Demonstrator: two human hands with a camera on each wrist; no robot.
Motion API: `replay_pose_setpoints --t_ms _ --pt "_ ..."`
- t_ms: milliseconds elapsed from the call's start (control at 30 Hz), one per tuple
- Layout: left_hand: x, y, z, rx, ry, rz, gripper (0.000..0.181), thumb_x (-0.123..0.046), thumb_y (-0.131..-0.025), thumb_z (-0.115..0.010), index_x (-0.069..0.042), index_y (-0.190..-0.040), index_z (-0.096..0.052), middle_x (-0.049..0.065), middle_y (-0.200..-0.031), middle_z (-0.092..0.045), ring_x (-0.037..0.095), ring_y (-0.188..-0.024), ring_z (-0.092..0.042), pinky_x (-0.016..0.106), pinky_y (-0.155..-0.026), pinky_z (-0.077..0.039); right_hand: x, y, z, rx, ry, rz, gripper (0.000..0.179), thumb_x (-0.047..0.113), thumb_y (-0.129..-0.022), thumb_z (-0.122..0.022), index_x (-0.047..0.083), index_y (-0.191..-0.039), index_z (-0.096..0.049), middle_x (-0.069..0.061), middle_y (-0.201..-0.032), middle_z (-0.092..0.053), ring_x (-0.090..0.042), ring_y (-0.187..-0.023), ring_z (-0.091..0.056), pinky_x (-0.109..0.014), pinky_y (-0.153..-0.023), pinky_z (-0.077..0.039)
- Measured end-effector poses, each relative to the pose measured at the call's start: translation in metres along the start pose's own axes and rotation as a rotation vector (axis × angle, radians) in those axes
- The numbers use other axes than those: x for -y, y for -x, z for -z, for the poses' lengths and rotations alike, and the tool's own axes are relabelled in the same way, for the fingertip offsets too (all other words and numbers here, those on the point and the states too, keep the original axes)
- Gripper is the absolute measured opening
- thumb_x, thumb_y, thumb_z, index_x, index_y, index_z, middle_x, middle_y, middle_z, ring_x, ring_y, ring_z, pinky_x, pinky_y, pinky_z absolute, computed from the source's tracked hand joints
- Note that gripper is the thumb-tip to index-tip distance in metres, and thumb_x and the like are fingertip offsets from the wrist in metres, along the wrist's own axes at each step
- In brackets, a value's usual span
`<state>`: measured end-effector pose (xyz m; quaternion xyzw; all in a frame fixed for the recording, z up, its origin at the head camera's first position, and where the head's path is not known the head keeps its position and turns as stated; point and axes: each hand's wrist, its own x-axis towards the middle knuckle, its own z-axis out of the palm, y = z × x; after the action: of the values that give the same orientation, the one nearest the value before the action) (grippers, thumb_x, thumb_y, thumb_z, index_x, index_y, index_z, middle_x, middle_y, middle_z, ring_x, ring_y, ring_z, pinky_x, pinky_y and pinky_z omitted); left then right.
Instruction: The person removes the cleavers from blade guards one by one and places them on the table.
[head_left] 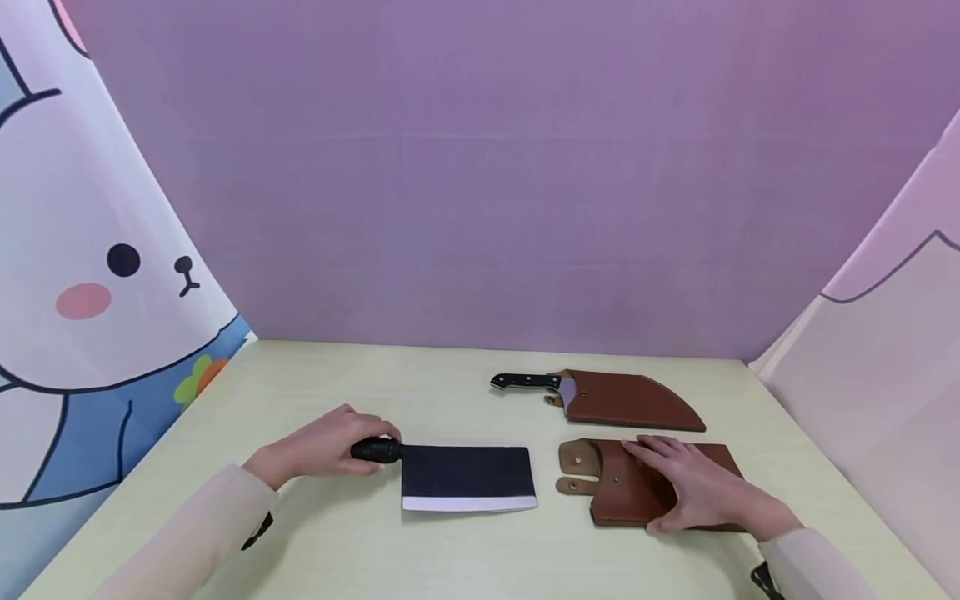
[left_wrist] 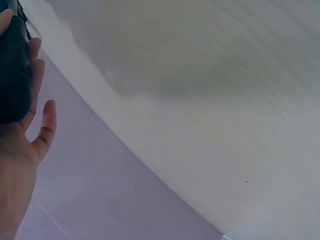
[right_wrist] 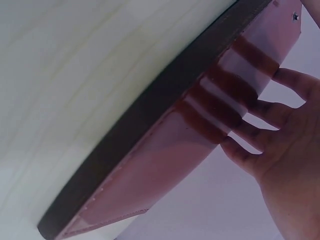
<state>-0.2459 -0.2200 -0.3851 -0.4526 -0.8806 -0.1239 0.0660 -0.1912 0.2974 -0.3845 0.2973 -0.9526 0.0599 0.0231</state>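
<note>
On the left side of the table, my left hand [head_left: 341, 442] holds the black handle [head_left: 377, 450] of a cleaver, its fingers and thumb around the grip. The cleaver's broad dark blade [head_left: 467, 471] points right, with a pale cutting edge toward me. The left wrist view shows the handle [left_wrist: 14, 75] along the palm, the little finger held away from it. My right hand [head_left: 701, 483] spreads across a brown leather knife sheath [head_left: 626, 492], its fingers extended. In the right wrist view, fingertips touch the sheath's glossy face [right_wrist: 165, 155], which reflects them.
Behind the sheath lies another knife with a black riveted handle [head_left: 525, 381], its blade inside a second brown sheath [head_left: 630, 400]. Tan snap straps [head_left: 577, 486] stick out from the front sheath's left end. A purple backdrop [head_left: 480, 183] stands along the far edge of the pale table [head_left: 360, 375].
</note>
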Motion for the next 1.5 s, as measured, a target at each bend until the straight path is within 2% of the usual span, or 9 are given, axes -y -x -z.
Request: replay_pose_setpoints --t_ms 167,300,533,667,1000,1233,1500 --pt "0.003 0.0 -0.005 0.028 0.026 -0.005 0.034 -0.031 -0.081 -0.068 -0.022 -0.113 -0.059 -0.014 -0.104 -0.063 -0.004 -0.08 -0.054 0.031 -0.074 -0.042 0.001 0.0 0.001 0.023 -0.022 -0.017 0.099 0.06 -0.058 -0.075 0.015 -0.138 -0.039 -0.022 -0.135 -0.043 -0.045 -0.121 -0.04 -0.063 -0.087 -0.034" --pt "0.005 0.003 -0.01 0.054 0.029 0.026 0.035 -0.035 -0.082 -0.066 -0.025 -0.115 -0.058 -0.014 -0.108 -0.062 -0.002 -0.086 -0.056 0.032 -0.076 -0.042 0.001 -0.001 0.001 0.033 -0.031 -0.028 0.1 0.061 -0.058 -0.075 0.015 -0.139 -0.039 -0.023 -0.135 -0.042 -0.045 -0.122 -0.039 -0.064 -0.088 -0.032" --pt "0.007 0.006 -0.017 0.064 0.005 0.052 0.038 -0.038 -0.082 -0.065 -0.028 -0.117 -0.056 -0.016 -0.109 -0.061 -0.002 -0.092 -0.056 0.034 -0.078 -0.04 0.001 -0.001 0.002 0.056 -0.05 -0.045 0.101 0.062 -0.057 -0.074 0.014 -0.139 -0.039 -0.023 -0.136 -0.041 -0.045 -0.123 -0.038 -0.066 -0.089 -0.03" --pt "0.005 0.006 -0.017 0.064 -0.015 0.061 0.039 -0.039 -0.082 -0.065 -0.028 -0.118 -0.056 -0.016 -0.109 -0.061 -0.001 -0.094 -0.055 0.033 -0.079 -0.039 0.0 -0.001 0.002 0.061 -0.053 -0.045 0.102 0.064 -0.057 -0.074 0.014 -0.139 -0.039 -0.023 -0.136 -0.041 -0.044 -0.123 -0.038 -0.065 -0.089 -0.031" --pt "0.003 0.007 -0.018 0.028 -0.091 0.012 0.038 -0.041 -0.081 -0.065 -0.028 -0.115 -0.057 -0.013 -0.1 -0.054 0.002 -0.085 -0.053 0.03 -0.073 -0.039 -0.001 -0.002 0.002 0.079 -0.071 -0.052 0.102 0.064 -0.057 -0.073 0.014 -0.139 -0.038 -0.024 -0.137 -0.039 -0.046 -0.124 -0.037 -0.067 -0.088 -0.029" --pt "0.0 0.008 -0.018 0.051 -0.082 0.037 0.038 -0.041 -0.081 -0.065 -0.028 -0.116 -0.057 -0.012 -0.101 -0.055 0.004 -0.087 -0.054 0.032 -0.073 -0.039 -0.001 -0.003 0.004 0.094 -0.093 -0.057 0.106 0.068 -0.055 -0.071 0.013 -0.139 -0.037 -0.025 -0.138 -0.038 -0.047 -0.125 -0.035 -0.07 -0.088 -0.027" --pt "-0.002 0.006 -0.014 0.113 -0.08 0.085 0.042 -0.041 -0.078 -0.069 -0.028 -0.116 -0.057 -0.012 -0.101 -0.057 0.006 -0.089 -0.056 0.035 -0.074 -0.042 -0.002 -0.002 0.006 0.053 -0.081 -0.013 0.109 0.069 -0.052 -0.071 0.011 -0.138 -0.038 -0.027 -0.135 -0.04 -0.049 -0.122 -0.036 -0.072 -0.084 -0.028"
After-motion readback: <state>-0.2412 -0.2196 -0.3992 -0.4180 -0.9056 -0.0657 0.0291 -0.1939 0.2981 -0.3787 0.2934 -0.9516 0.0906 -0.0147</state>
